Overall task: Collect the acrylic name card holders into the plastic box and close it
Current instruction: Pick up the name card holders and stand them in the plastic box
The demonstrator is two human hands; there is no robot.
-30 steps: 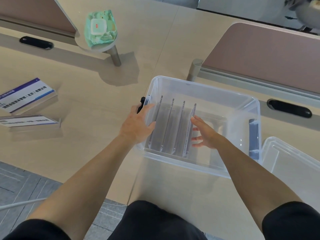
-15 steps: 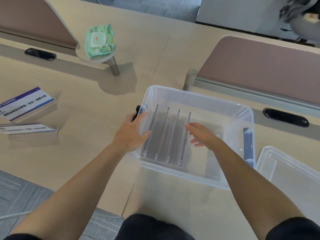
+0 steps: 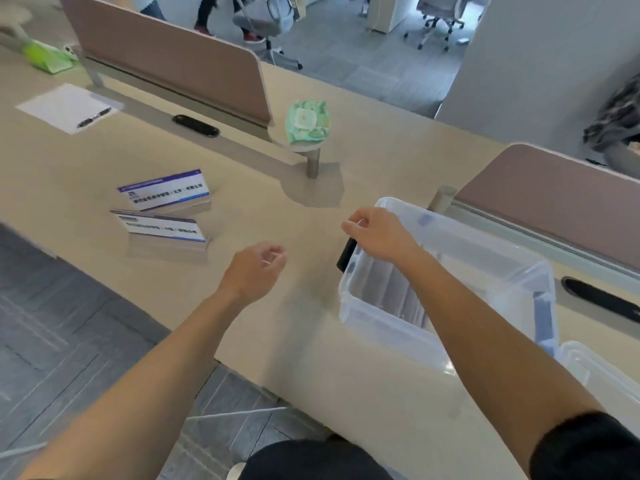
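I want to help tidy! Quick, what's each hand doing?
Left hand: fingers loosely curled, holding nothing, above the table.
Right hand: fingers curled, empty, over the plastic box rim.

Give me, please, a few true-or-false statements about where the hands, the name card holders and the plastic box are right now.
1. Two name card holders stand on the desk, outside the plastic box. True.
2. The left hand grips a holder. False: it is empty, above the desk.
3. The box is closed. False: it is open; its lid lies to the right.
4. The right hand is at the box's left rim. True.
5. The wet wipes pack lies inside the box. False: it sits on a small round stand.
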